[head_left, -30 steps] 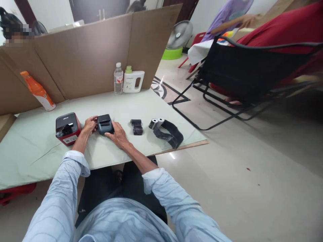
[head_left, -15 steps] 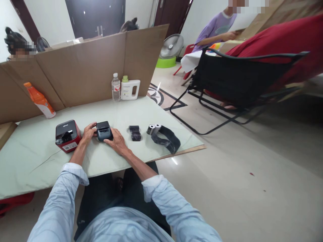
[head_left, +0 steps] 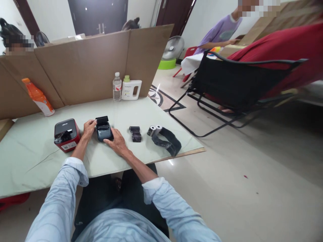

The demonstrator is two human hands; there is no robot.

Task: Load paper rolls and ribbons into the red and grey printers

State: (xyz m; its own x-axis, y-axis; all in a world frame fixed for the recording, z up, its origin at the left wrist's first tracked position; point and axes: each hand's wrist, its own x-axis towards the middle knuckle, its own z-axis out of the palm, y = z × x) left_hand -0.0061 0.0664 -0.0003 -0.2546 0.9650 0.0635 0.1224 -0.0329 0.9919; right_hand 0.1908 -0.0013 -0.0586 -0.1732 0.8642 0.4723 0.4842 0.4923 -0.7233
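Note:
A small dark portable label printer (head_left: 103, 133) rests on the table with its lid (head_left: 102, 120) raised at the far side. My left hand (head_left: 89, 130) is at the printer's left edge, fingertips by the lid hinge. Around the printer's right side and near corner curls my right hand (head_left: 117, 142), gripping the body. A red and black box-shaped device (head_left: 67, 135) stands left of my left hand. Right of my right hand lies a short black roll (head_left: 135, 134) with a loose tail. Farther right are two white-cored rolls (head_left: 154, 129) with a long black strip (head_left: 172, 142) unrolled.
A cardboard screen (head_left: 85, 70) closes the table's (head_left: 111, 169) back edge. Before it stand an orange bottle (head_left: 38, 97), a water bottle (head_left: 117, 87) and a white jug (head_left: 131, 90). A black folding chair (head_left: 227, 80) and a person in purple (head_left: 219, 30) are at right.
The printer's lid has swung up from closed to open. My left hand has shifted slightly at the lid's side, while my right hand keeps its grip. The view has moved a little.

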